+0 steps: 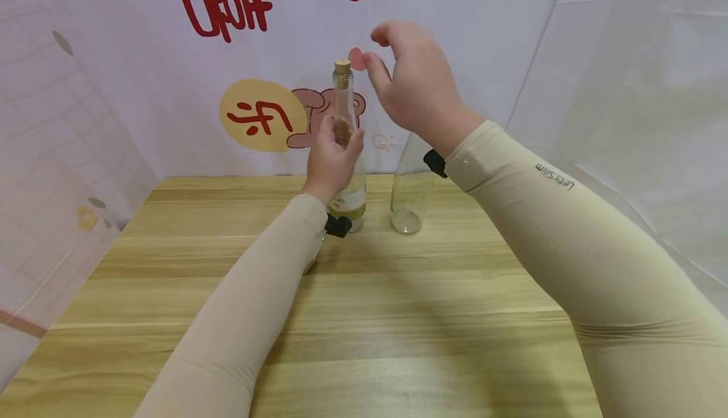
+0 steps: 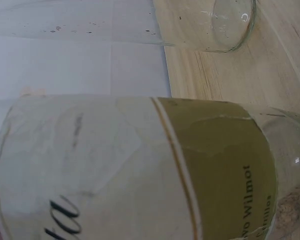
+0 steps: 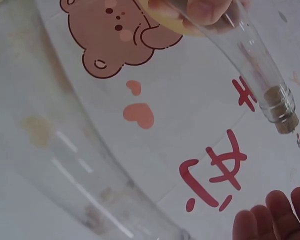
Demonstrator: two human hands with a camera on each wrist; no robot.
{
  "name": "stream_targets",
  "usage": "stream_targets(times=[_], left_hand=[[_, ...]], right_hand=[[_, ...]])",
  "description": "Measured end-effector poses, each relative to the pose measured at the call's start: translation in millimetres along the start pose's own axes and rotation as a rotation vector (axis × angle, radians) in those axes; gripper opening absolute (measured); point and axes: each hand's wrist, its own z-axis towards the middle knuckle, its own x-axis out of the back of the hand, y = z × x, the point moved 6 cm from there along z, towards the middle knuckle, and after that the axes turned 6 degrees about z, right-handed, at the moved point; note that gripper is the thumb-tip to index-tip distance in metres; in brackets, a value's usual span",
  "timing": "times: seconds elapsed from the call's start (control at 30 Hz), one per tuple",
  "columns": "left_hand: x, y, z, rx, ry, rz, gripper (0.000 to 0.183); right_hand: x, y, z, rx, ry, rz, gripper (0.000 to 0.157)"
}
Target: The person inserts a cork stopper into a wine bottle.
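Note:
My left hand [image 1: 332, 164] grips a clear glass wine bottle [image 1: 358, 181] round its upper part, and the bottle stands upright on the table. A cork [image 1: 342, 66] sits partly in its mouth, with the top sticking out. In the left wrist view the bottle's white and olive label [image 2: 105, 165] fills the frame. My right hand [image 1: 418, 79] is raised to the right of the cork, fingers loosely bent and holding nothing. The right wrist view shows its fingertips [image 3: 277, 217] apart from the cork [image 3: 281, 112].
A second clear bottle [image 1: 405, 200] stands just right of the first, under my right wrist. A brown, grainy lump [image 2: 291, 210] shows at the first bottle's glass base. Behind the wooden table [image 1: 364, 323] hangs a white printed cloth [image 1: 483, 45].

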Motion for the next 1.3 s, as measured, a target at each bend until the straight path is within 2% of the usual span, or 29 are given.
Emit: stream_targets(times=[0.1, 0.3, 0.6, 0.9, 1.07, 1.3], left_hand=[[-0.6, 0.4, 0.1, 0.011, 0.000, -0.003, 0.041], [-1.7, 2.8, 0.9, 0.008, 0.007, -0.020, 0.036], [-3.1, 0.5, 2.0, 0.004, -0.009, -0.029, 0.032], [0.2, -1.7, 2.7, 0.002, -0.044, 0.006, 0.032], [4.0, 0.1, 2.3, 0.009, -0.077, 0.001, 0.033], [6.6, -2.0, 1.0, 0.044, -0.138, 0.005, 0.044]], right_hand=[[7.9, 5.3, -2.7, 0.033, 0.047, -0.012, 0.040], [18.3, 24.3, -7.5, 0.023, 0.112, -0.032, 0.041], [22.7, 47.8, -23.2, 0.028, 0.166, 0.006, 0.053], [16.9, 69.0, -39.3, -0.089, 0.172, 0.096, 0.070], [9.8, 76.5, -45.4, -0.135, 0.150, 0.140, 0.074], [1.2, 85.7, -53.4, -0.216, 0.093, 0.168, 0.079]])
